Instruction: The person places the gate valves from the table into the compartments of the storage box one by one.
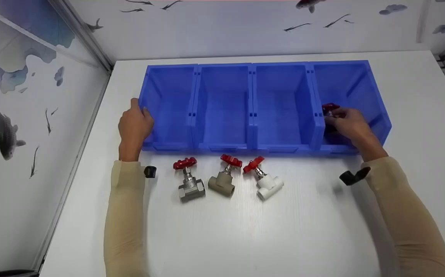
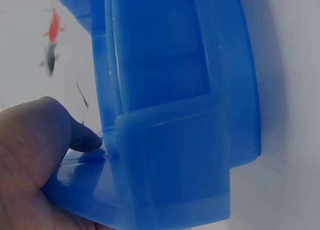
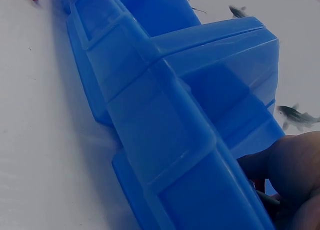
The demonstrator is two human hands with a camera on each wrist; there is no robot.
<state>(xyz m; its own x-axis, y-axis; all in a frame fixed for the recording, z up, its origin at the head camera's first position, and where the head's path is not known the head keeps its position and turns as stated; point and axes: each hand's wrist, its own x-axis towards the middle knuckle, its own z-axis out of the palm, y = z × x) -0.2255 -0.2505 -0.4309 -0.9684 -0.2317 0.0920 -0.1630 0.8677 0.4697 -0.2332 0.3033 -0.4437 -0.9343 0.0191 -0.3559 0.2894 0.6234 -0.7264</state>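
"What containers are on your feed?"

"I count four blue bins (image 1: 223, 147), side by side in one row on the white tabletop (image 1: 245, 238). The rightmost bin (image 1: 376, 88) has a small valve (image 1: 329, 113) inside, near the wall it shares with its neighbour. I can make out a red wheel (image 1: 330, 105) and a shiny stem, but the body is hidden from me."

"And the hands?"

"In my head view the right hand (image 1: 350, 124) reaches down into that rightmost bin, thumb and fingers pinching the small valve. The left hand (image 1: 134, 125) grips the outer side of the leftmost bin (image 1: 170, 146); through the left wrist camera I see the thumb hooked over its edge."

"How many valves altogether?"

"Four that I can see: one in the bin, three lying in front of the row. From left to right I have one metal valve (image 1: 191, 188), one tan valve (image 1: 222, 183) and one white valve (image 1: 270, 186), each with a red wheel. The wheels of the tan and white ones sit just beside each other."
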